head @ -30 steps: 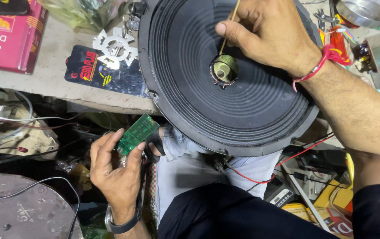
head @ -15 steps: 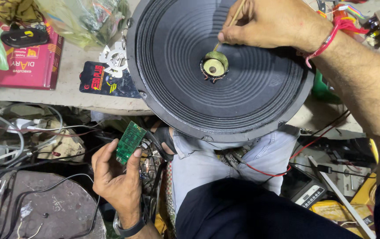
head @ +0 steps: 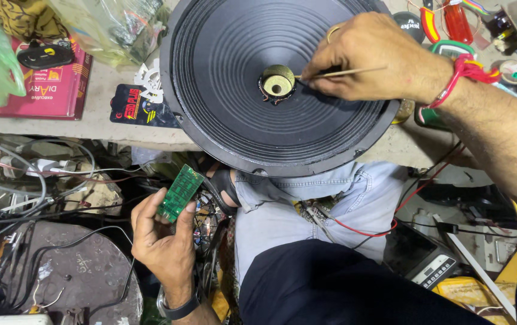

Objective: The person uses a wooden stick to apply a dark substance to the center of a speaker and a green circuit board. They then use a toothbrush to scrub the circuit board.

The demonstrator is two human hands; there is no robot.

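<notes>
A large black speaker cone (head: 228, 102) lies face up on the workbench edge, with a brass-coloured centre ring (head: 278, 80). My right hand (head: 370, 57) rests on the cone and pinches a thin wooden stick (head: 340, 73) whose tip touches the right side of the ring. A red thread band is on that wrist. Below the bench, my left hand (head: 162, 238) holds a small green circuit board (head: 179, 192) by its lower end, tilted, above a tangle of wires.
A red book (head: 48, 90) with a black object on it lies at the left, next to a plastic bag (head: 105, 27). Tools and small parts crowd the top right. Wires (head: 36, 180), a round grey metal lid (head: 72, 271) and a grey device (head: 421, 256) lie below.
The view has shifted so the speaker sits further right and lower. My right hand has swung from above the ring to its right side, the stick now lying nearly level. My left hand still holds the board.
</notes>
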